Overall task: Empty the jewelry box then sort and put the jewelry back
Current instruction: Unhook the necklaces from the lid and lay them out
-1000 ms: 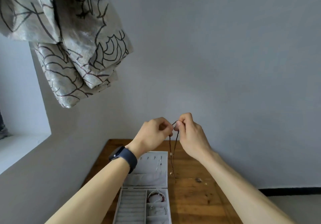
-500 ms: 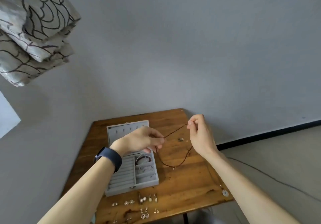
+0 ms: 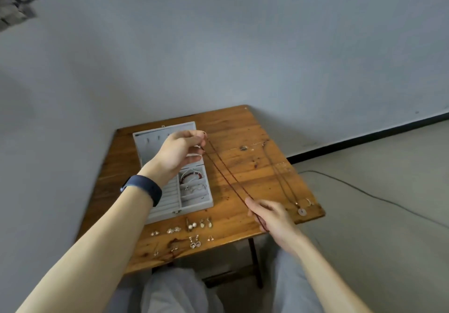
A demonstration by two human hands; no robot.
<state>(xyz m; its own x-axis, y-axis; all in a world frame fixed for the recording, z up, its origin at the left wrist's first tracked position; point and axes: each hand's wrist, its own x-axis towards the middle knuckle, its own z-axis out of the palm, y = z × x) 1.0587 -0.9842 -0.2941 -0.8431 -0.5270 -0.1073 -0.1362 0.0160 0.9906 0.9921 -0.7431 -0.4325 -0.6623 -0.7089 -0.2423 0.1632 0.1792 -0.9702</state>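
A thin dark red cord necklace point(image 3: 226, 175) is stretched taut above the wooden table point(image 3: 245, 128). My left hand point(image 3: 178, 151) pinches its far end over the open grey jewelry box point(image 3: 194, 203). My right hand point(image 3: 271, 218) pinches the near end by the table's front right part. The box holds bracelets point(image 3: 192, 178) in its right compartments. Several pairs of earrings point(image 3: 192, 226) lie in rows in front of the box. Another necklace with a round pendant point(image 3: 302, 212) lies along the right edge.
The small table stands in a corner against grey walls. A dark cable point(image 3: 374, 197) runs over the floor on the right. My knees point(image 3: 179, 291) sit under the front edge. A patterned curtain point(image 3: 14, 4) hangs at the top left.
My hands have drawn apart, pulling the necklace from a hanging loop into a straight line. The right hand dropped toward the front of the table. The view tilted down.
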